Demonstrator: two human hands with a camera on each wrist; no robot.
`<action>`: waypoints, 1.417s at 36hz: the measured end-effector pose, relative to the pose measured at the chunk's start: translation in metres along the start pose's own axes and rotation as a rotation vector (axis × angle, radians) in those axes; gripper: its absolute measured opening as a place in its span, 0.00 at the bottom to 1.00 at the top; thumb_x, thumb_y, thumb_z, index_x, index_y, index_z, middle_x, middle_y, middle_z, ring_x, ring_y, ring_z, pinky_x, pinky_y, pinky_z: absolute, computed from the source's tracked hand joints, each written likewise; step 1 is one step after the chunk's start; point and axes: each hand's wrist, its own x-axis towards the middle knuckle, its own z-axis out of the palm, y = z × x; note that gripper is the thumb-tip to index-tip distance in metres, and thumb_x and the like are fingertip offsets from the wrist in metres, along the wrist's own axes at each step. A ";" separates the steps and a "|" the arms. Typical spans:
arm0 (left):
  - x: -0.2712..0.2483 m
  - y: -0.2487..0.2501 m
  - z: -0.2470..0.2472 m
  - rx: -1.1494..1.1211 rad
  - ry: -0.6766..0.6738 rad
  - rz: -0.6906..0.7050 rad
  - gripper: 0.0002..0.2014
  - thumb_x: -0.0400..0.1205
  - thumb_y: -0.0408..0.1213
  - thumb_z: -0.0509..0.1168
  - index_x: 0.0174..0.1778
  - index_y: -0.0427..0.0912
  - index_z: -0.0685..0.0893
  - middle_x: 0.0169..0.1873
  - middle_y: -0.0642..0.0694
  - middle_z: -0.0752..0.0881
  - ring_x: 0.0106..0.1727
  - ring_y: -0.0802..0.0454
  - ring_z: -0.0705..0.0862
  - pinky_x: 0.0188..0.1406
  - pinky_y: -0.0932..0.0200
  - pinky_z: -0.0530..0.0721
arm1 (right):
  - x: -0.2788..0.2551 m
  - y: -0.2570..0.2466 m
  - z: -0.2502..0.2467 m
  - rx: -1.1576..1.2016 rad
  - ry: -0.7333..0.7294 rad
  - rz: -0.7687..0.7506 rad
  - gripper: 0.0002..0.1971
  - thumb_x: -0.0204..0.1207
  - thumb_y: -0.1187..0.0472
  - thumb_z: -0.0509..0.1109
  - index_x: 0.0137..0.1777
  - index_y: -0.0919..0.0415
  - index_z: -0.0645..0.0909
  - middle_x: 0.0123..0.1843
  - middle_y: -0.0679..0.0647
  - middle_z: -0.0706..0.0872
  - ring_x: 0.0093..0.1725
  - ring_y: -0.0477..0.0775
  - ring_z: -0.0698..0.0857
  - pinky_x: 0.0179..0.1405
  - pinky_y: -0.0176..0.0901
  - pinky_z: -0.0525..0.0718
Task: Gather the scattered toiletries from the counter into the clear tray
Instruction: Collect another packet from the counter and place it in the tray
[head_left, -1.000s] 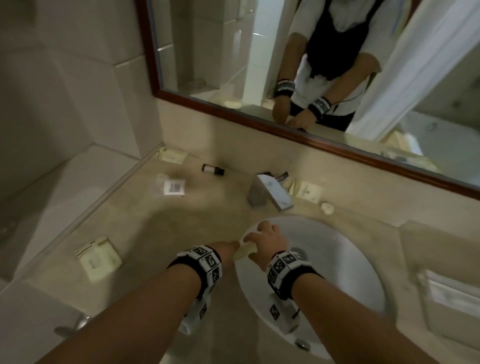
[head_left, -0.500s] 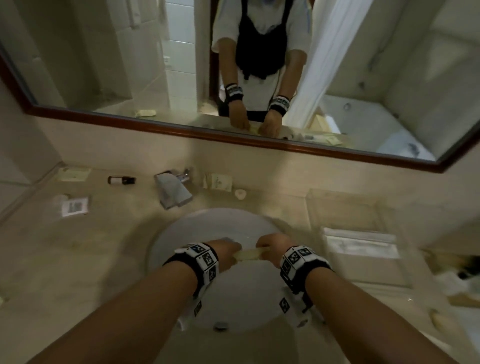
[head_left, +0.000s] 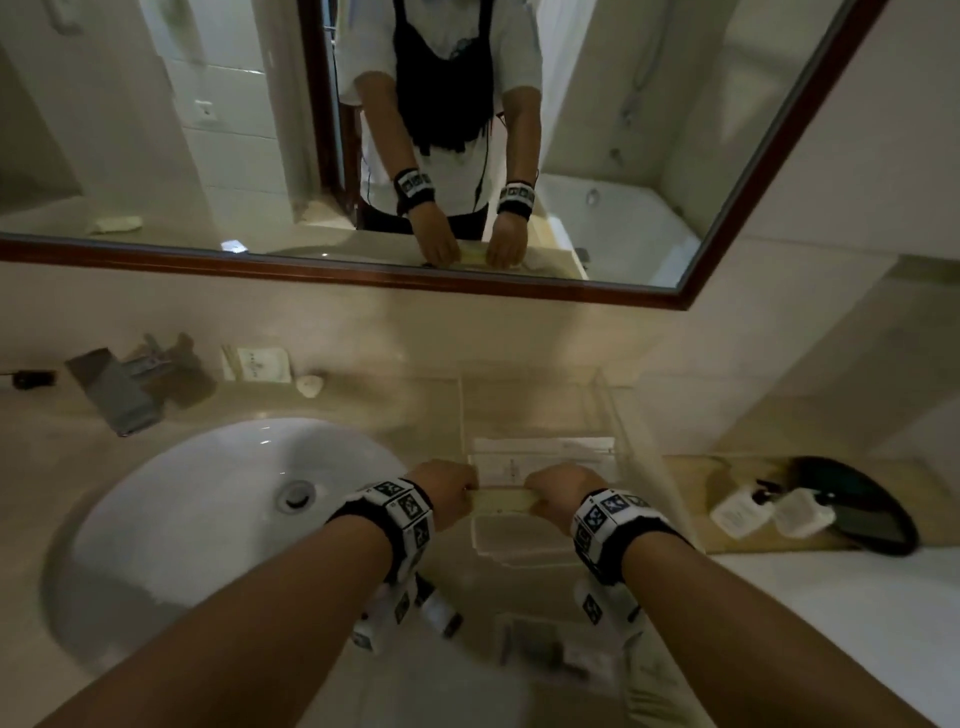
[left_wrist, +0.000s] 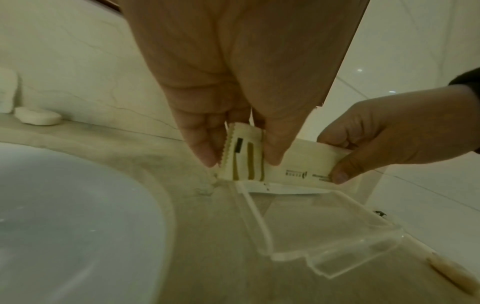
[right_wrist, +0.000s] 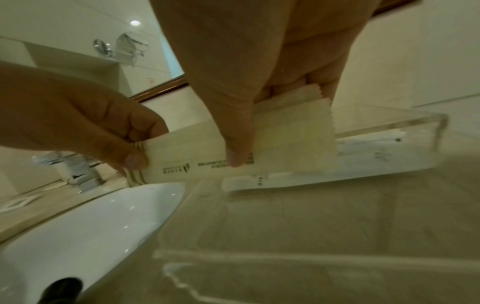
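Both hands hold a long cream packet (head_left: 501, 500) level by its ends, just above the clear tray (head_left: 608, 395) to the right of the sink. My left hand (head_left: 457, 488) pinches the striped, serrated end (left_wrist: 241, 158) between thumb and fingers. My right hand (head_left: 550, 491) pinches the other end, thumb (right_wrist: 233, 158) on the printed face. In the right wrist view the packet (right_wrist: 192, 156) spans from the left hand (right_wrist: 130, 152) to the right hand (right_wrist: 280, 123). A flat white packet (head_left: 540, 452) lies in the tray beneath.
White sink (head_left: 208, 493) at left, with a faucet (head_left: 124, 384) behind it. At the back wall sit a cream packet (head_left: 257, 364), a round soap (head_left: 310, 385) and a small dark bottle (head_left: 31, 378). Two small white bottles (head_left: 737, 512) lie by a dark dish (head_left: 872, 514) at right.
Both hands carried the packet to the right, from over the sink basin to over the clear tray. The head view swung right with them.
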 end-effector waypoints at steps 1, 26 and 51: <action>0.006 0.007 0.001 -0.002 0.011 -0.005 0.14 0.86 0.38 0.57 0.66 0.42 0.79 0.62 0.41 0.83 0.61 0.41 0.81 0.59 0.52 0.79 | -0.002 0.011 0.000 0.007 -0.004 0.005 0.13 0.83 0.57 0.63 0.64 0.59 0.79 0.62 0.59 0.84 0.61 0.61 0.83 0.59 0.49 0.80; 0.111 0.083 0.033 0.114 0.029 -0.109 0.12 0.83 0.32 0.60 0.60 0.41 0.85 0.58 0.41 0.86 0.59 0.42 0.85 0.57 0.52 0.83 | 0.031 0.114 0.041 -0.014 0.177 0.221 0.21 0.76 0.61 0.69 0.68 0.53 0.72 0.68 0.56 0.72 0.68 0.62 0.72 0.65 0.57 0.77; 0.105 0.095 0.050 0.042 -0.090 -0.053 0.20 0.84 0.37 0.61 0.74 0.45 0.75 0.69 0.41 0.80 0.66 0.41 0.81 0.64 0.49 0.81 | 0.049 0.104 0.057 0.286 0.047 0.117 0.11 0.84 0.65 0.57 0.63 0.62 0.75 0.64 0.61 0.80 0.51 0.57 0.79 0.53 0.43 0.75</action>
